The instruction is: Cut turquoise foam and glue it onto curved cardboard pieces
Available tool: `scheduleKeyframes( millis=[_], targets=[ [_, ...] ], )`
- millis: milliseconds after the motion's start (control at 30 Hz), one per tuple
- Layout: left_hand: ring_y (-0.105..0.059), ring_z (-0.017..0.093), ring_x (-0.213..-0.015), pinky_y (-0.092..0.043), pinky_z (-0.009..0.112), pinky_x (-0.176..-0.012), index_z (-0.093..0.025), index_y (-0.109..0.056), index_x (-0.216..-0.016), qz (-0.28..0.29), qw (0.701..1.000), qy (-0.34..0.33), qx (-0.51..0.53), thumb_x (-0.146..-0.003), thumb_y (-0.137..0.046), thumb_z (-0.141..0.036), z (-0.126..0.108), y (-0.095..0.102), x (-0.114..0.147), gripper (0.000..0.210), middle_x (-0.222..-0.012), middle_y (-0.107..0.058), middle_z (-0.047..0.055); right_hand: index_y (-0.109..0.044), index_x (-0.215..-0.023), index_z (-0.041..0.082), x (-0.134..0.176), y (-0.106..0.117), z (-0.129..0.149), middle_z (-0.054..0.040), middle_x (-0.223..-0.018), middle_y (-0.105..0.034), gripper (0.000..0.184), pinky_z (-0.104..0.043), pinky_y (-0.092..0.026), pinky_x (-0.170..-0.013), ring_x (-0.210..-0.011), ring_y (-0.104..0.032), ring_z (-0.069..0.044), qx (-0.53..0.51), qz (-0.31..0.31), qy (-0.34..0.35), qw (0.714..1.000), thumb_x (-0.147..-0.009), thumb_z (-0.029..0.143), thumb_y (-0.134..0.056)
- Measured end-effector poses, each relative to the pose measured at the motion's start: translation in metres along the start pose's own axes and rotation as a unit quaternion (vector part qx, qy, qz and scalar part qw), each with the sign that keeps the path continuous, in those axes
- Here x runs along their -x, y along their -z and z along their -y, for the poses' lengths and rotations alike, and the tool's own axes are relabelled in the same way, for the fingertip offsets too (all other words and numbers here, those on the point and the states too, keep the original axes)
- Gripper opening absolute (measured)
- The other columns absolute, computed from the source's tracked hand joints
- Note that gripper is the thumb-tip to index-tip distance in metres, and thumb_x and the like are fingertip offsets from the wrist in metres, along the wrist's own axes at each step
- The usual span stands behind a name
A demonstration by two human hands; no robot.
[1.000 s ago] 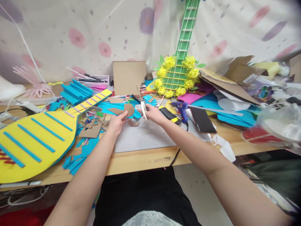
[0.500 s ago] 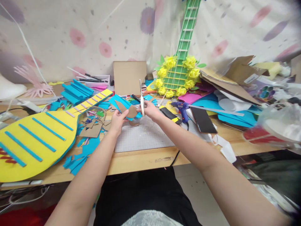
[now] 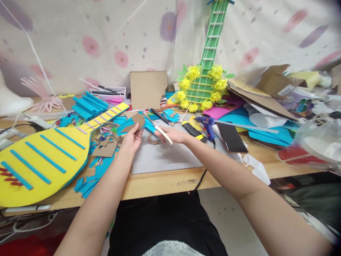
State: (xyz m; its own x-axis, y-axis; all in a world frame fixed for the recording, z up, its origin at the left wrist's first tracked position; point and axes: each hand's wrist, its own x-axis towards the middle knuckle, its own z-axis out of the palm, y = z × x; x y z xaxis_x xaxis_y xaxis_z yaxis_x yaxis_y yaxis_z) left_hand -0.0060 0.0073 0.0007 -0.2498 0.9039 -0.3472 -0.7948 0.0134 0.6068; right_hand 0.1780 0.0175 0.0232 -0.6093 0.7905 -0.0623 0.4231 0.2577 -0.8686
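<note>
Pinched in my left hand (image 3: 133, 137) is a brown cardboard piece (image 3: 138, 121) with a rounded end, together with blue paper (image 3: 150, 124) behind it. My right hand (image 3: 170, 134) grips white-handled scissors (image 3: 163, 134), whose blades point left and away toward the blue paper. Whether the blades touch the paper I cannot tell. Just below the hands a brown ring-shaped piece (image 3: 153, 139) lies on the grey cutting mat (image 3: 165, 161). A black marker (image 3: 160, 116) rests behind my right hand.
A yellow cardboard instrument (image 3: 53, 153) with blue strips lies left, among blue scraps (image 3: 94, 177). A green instrument with yellow flowers (image 3: 201, 83) leans at the back. On the right are a blue glue gun (image 3: 208, 126), a yellow-black cutter (image 3: 194, 131) and a black phone (image 3: 231, 137).
The scissors have swung from upright to pointing left, their handles now lower and nearer me. The cardboard and blue paper have turned in my left hand, so the rounded end faces up.
</note>
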Motion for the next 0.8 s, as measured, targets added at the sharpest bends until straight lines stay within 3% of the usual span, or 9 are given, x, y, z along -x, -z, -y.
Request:
scheduleKeyframes(
  millis=[133, 500, 800],
  targets=[
    [-0.065, 0.009, -0.060, -0.055, 0.016, -0.061, -0.013, -0.064, -0.079, -0.003, 1.000, 0.022, 0.000, -0.076, -0.056, 0.001, 0.002, 0.000, 0.002, 0.017, -0.066, -0.068, 0.000, -0.048, -0.066, 0.018, -0.003, -0.004, 0.008, 0.0004, -0.057, -0.053, 0.057, -0.025, -0.041, -0.051, -0.052, -0.050, -0.011, -0.018, 0.063, -0.002, 0.998, -0.075, 0.074, -0.041],
    [-0.066, 0.009, -0.062, -0.055, 0.016, -0.060, -0.013, -0.065, -0.076, 0.024, 0.998, 0.034, -0.039, -0.074, -0.057, 0.002, 0.009, 0.001, 0.003, 0.017, -0.069, -0.070, 0.001, -0.049, -0.067, 0.018, -0.004, 0.000, -0.001, 0.0022, -0.051, -0.048, 0.060, -0.023, -0.036, -0.043, -0.044, -0.045, -0.009, -0.081, 0.057, -0.035, 0.994, -0.069, 0.078, -0.045],
    [-0.064, 0.008, -0.059, -0.055, 0.015, -0.058, -0.011, -0.063, -0.072, 0.001, 0.999, 0.032, -0.024, -0.072, -0.058, 0.003, 0.018, -0.003, 0.006, 0.015, -0.066, -0.068, 0.001, -0.043, -0.069, 0.019, -0.004, -0.003, -0.006, 0.0032, -0.053, -0.046, 0.055, -0.022, -0.038, -0.044, -0.046, -0.045, -0.008, -0.071, 0.073, -0.026, 0.994, -0.077, 0.073, -0.040]
  ],
)
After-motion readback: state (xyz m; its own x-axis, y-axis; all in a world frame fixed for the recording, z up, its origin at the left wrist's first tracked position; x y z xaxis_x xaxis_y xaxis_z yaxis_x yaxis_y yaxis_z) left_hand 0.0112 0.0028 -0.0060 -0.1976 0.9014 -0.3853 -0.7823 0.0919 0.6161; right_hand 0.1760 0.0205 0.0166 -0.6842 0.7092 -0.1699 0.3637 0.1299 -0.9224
